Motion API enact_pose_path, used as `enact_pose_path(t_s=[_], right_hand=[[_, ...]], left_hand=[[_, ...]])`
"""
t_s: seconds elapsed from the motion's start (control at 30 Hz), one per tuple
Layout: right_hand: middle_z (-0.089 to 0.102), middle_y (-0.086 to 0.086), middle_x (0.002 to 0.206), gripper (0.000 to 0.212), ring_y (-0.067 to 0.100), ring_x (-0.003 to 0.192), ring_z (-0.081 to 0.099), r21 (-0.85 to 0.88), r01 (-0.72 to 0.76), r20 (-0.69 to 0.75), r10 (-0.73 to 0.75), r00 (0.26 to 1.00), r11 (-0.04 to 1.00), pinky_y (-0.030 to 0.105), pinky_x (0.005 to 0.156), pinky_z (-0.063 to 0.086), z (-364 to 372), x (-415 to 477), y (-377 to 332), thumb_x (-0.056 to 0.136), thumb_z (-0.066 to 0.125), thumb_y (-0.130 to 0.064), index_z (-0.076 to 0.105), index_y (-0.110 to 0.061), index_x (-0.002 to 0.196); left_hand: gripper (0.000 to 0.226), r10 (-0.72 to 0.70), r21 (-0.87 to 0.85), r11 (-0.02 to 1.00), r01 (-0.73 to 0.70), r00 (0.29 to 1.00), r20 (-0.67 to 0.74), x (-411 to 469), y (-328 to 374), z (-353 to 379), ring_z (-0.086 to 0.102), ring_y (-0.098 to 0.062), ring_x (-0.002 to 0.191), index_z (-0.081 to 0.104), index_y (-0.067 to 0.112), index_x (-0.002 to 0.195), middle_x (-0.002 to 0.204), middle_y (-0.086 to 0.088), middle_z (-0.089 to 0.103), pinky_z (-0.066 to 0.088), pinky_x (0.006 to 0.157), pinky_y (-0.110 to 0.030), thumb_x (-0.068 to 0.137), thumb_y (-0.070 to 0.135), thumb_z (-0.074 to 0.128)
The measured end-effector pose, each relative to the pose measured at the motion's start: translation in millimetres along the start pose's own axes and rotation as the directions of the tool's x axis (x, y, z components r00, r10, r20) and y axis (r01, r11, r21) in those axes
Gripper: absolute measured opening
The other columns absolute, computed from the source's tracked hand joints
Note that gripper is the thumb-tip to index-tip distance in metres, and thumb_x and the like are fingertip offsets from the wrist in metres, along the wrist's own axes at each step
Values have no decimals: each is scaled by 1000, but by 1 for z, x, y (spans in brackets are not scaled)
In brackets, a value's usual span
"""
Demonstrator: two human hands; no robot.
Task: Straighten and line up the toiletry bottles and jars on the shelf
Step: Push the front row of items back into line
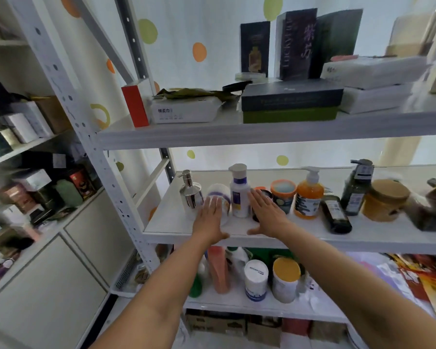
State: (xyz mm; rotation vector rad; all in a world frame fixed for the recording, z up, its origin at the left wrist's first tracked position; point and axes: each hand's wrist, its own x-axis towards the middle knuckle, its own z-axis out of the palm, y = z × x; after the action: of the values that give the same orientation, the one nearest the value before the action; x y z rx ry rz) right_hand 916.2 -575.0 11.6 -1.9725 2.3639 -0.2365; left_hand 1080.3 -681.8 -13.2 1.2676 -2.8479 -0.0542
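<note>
Both hands flat, fingers spread, holding nothing: left hand (210, 217) before blurred white jar (219, 197), right hand (266, 214) covering dark jar. Tall white bottle (240, 191) stands between hands on shelf (176, 229). Likely light, slick plastic, tippy; grip mid-body. Dark bottle (335, 214) lies toppled far right.

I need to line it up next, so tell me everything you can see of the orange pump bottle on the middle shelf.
The orange pump bottle is a translucent plastic bottle of orange liquid with a white pump head, its nozzle pointing left, and a dark patterned label low on its front. It stands upright on the white middle shelf, between a teal-lidded jar and a dark glass bottle that leans. Neither hand touches it.
</note>
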Motion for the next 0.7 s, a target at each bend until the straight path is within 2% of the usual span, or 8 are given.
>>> enact_pose_path(t_s=[0.17,0.27,0.43,0.7], right_hand=[[-23,6,157,120,21,146,-19,-11,-102,26,102,994,995,35,119,-5,-29,-47,51,77,65,-56,-19,-8,148],[-25,5,156,122,20,145,-21,-3,-158,32,158,987,988,36,118,-6,-45,-85,90,77,65,-57,-21,-9,148],[-23,5,157,125,19,146,-19,-11,-247,3,247,969,969,35,119,-5,-62,-140,150,74,68,-57,-20,-8,148],[-23,7,157,125,20,146,-19,-27,-339,15,339,941,940,36,120,-4,-69,-177,194,73,67,-59,-19,-6,148]], left_hand=[[120,11,-48,999,-8,998,70,-5,65,-16,-15,-28,147,-18,6,148,158,-10,-19,-2,120,-41,78,54,67],[118,37,-7,999,-37,996,80,-11,117,-24,-17,-27,146,-18,7,148,157,-10,-23,-4,119,-44,80,54,65],[116,87,-35,996,-85,994,68,-21,197,-27,-17,-25,146,-18,8,149,158,-7,-22,-6,120,-40,81,52,65],[112,110,-42,993,-106,989,96,-20,255,-29,-24,-23,144,-24,11,147,155,-5,-29,-8,120,-41,85,53,60]])
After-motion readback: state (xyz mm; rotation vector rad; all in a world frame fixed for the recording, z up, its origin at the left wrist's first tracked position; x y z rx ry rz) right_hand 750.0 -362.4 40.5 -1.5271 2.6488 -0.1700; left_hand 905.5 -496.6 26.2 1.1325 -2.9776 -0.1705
